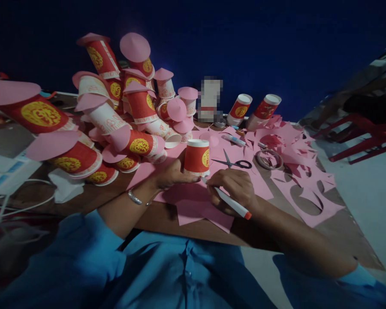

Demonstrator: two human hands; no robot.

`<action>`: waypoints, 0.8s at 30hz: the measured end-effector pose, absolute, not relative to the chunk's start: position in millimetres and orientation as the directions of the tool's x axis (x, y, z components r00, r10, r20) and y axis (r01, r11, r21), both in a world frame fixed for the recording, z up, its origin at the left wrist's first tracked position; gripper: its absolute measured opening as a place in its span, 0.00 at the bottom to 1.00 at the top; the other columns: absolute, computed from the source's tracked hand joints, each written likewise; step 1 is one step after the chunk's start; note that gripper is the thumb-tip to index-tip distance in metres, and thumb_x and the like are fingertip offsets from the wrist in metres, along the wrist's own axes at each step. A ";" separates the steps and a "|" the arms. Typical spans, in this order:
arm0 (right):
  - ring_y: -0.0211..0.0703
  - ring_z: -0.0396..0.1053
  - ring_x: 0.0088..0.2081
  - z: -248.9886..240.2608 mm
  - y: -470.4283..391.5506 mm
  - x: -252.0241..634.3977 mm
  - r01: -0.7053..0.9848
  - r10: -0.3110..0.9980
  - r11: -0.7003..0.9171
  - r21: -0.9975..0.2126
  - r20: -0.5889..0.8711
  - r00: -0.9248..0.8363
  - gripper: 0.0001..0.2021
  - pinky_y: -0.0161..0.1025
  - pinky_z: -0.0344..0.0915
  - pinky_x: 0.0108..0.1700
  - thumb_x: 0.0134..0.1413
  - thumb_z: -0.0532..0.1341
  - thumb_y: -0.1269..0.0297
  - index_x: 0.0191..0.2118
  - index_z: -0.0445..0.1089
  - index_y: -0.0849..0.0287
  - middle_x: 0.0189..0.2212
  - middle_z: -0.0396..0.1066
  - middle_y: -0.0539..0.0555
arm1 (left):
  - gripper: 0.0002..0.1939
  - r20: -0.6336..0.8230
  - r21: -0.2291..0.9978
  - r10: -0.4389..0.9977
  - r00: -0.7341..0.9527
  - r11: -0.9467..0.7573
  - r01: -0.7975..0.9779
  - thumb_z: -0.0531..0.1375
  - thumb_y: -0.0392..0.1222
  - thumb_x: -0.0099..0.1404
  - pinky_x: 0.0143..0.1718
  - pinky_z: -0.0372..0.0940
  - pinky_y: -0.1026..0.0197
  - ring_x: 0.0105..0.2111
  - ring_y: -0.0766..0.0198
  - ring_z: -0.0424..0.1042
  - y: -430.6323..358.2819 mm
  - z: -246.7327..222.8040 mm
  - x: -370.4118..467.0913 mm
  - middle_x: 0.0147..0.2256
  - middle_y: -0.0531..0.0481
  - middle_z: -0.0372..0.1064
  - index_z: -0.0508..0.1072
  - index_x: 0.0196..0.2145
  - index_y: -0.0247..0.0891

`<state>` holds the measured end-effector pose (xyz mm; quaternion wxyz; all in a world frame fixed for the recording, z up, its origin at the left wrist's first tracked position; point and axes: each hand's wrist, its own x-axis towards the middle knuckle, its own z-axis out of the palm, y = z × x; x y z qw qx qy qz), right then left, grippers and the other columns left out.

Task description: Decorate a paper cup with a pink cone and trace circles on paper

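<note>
A red paper cup (193, 159) with a yellow emblem rests upside down in my left hand (173, 174), whose fingers curl around its lower part. In my right hand (233, 189) is a white marker (232, 202) with an orange end. Its tip meets the cup's lower rim or comes very close to it. Pink paper sheets (193, 212) lie under both hands. Open scissors (230, 163) with dark handles sit just beyond my right hand.
Stacked red and white cups with pink cone tops (141, 103) crowd the left. Two cup stacks (241, 109) stand at the back. Pink paper scraps (312, 193) and a tape roll (269, 159) lie on the right. A white cable (28, 182) is at far left; a red stool (360, 133) stands beyond the table.
</note>
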<state>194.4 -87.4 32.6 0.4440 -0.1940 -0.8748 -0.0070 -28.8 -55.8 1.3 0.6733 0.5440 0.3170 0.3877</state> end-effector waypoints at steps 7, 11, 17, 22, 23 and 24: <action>0.43 0.79 0.32 31.6 -85.7 194.0 0.374 0.306 0.915 -0.152 0.865 -0.397 0.09 0.37 0.75 0.34 0.62 0.64 0.74 0.47 0.71 0.57 0.31 0.79 0.54 | 0.33 0.026 0.937 0.884 0.467 0.141 -0.319 0.77 0.41 0.52 0.51 0.70 0.54 0.44 0.56 0.77 -57.3 5.6 -27.8 0.42 0.48 0.79 0.73 0.54 0.40; 0.44 0.81 0.36 27.8 -83.1 194.5 0.425 0.347 0.886 -0.187 0.875 -0.337 0.11 0.38 0.77 0.37 0.63 0.66 0.73 0.49 0.71 0.57 0.35 0.80 0.56 | 0.33 0.012 0.904 0.897 0.441 0.178 -0.388 0.77 0.39 0.51 0.49 0.70 0.55 0.43 0.57 0.77 -55.7 4.6 -27.8 0.43 0.49 0.79 0.74 0.53 0.41; 0.44 0.82 0.38 25.9 -82.9 195.0 0.439 0.353 0.882 -0.171 0.857 -0.375 0.12 0.38 0.79 0.40 0.63 0.66 0.73 0.51 0.71 0.56 0.37 0.82 0.56 | 0.39 0.029 0.900 0.902 0.431 0.164 -0.404 0.76 0.39 0.53 0.46 0.68 0.59 0.41 0.60 0.75 -53.7 6.1 -26.0 0.40 0.52 0.77 0.71 0.61 0.42; 0.45 0.83 0.41 23.8 -84.6 194.5 0.410 0.355 0.895 -0.175 0.837 -0.416 0.11 0.39 0.80 0.42 0.65 0.65 0.71 0.51 0.71 0.57 0.40 0.83 0.58 | 0.41 0.032 0.907 0.893 0.449 0.163 -0.388 0.76 0.40 0.52 0.53 0.68 0.54 0.49 0.53 0.76 -54.9 6.5 -26.5 0.43 0.46 0.78 0.70 0.62 0.40; 0.45 0.83 0.42 23.1 -85.0 194.3 0.399 0.350 0.900 -0.174 0.834 -0.427 0.11 0.39 0.80 0.42 0.65 0.65 0.71 0.52 0.71 0.57 0.41 0.83 0.59 | 0.43 0.023 0.914 0.892 0.451 0.164 -0.371 0.77 0.39 0.51 0.56 0.68 0.52 0.52 0.50 0.75 -55.4 6.5 -26.6 0.47 0.44 0.79 0.69 0.63 0.40; 0.46 0.83 0.42 22.5 -85.3 194.1 0.390 0.345 0.905 -0.170 0.830 -0.439 0.12 0.40 0.81 0.43 0.65 0.65 0.70 0.52 0.71 0.57 0.42 0.83 0.60 | 0.45 0.013 0.922 0.892 0.451 0.164 -0.351 0.77 0.39 0.49 0.58 0.67 0.49 0.56 0.47 0.74 -55.8 6.4 -26.6 0.50 0.42 0.78 0.68 0.63 0.40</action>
